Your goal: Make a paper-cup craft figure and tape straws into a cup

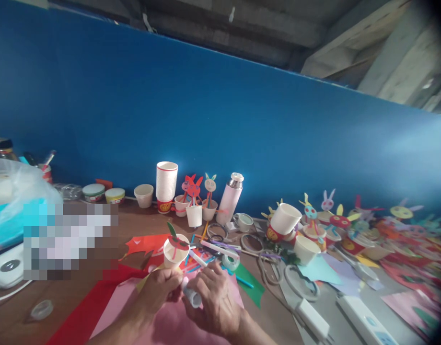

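My right hand (216, 292) is wrapped round a small white tube (194, 298), whose rounded end points down toward me. Beside it, my left hand (163, 287) is closed, thumb and fingers pinched together near the tube's upper end; what they pinch is too small to make out. Just beyond my left fingers stands a white paper cup (172, 256) with a red paper cutout (179, 245) and a green leaf-shaped piece (172, 231) at its rim. Under both hands lies pink paper (166, 323), with red paper (84, 306) on its left.
Loose colored sticks and a tape roll (230, 261) lie beyond my right hand. At the wall stand stacked cups (166, 184), a pink thermos (229, 201) and several cups with paper animal heads. Cables and a power strip (364, 321) lie right, a clear cap (41, 310) left.
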`<state>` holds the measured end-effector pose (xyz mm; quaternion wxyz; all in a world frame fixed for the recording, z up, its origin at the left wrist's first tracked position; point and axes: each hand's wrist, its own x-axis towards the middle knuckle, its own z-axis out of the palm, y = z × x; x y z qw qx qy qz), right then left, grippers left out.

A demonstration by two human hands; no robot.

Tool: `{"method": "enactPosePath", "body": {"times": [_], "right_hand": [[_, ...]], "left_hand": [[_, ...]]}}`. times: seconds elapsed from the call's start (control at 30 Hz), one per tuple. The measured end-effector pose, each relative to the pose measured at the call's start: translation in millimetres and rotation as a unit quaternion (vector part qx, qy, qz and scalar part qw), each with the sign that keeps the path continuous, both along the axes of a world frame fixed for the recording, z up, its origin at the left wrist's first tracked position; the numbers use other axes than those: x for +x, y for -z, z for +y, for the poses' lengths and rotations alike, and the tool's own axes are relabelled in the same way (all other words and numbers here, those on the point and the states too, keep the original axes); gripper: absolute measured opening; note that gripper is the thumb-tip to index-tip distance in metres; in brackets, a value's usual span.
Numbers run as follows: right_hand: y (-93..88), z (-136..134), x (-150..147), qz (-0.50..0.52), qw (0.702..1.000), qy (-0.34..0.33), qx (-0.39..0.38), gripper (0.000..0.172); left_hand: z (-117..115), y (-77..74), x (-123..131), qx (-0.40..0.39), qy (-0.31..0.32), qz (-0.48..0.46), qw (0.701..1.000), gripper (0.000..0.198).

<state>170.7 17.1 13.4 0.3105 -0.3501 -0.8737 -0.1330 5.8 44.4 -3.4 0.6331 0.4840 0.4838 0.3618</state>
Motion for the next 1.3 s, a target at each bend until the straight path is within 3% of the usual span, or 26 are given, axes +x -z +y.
{"method": "enactPosePath", "body": {"times": [0.33,0.63,1.13,1.3], "right_hand": [[5.9,3,3,0.012,1.000,0.010,-0.022,0.008],[-1.3,6,16,0.122,0.991,-0.004,-0.050,0.007],[5.5,6,11,0.091,0.993,-0.018,-0.073,0.012],[7.6,7,13,0.089,0.992,-0.003,-0.094,0.006]], "left_hand": [[0,-0.5,2,0.010,0.002,-0.018,1.000,0.026],[-1,-0.9,-3,-0.018,-0.017,-0.025,0.999,0.021],[0,3.8,2,-0.019,-0.005,-0.052,0.998,0.017],[2,5.8,2,-0.023,-0.007,-0.055,0.998,0.020]]}}
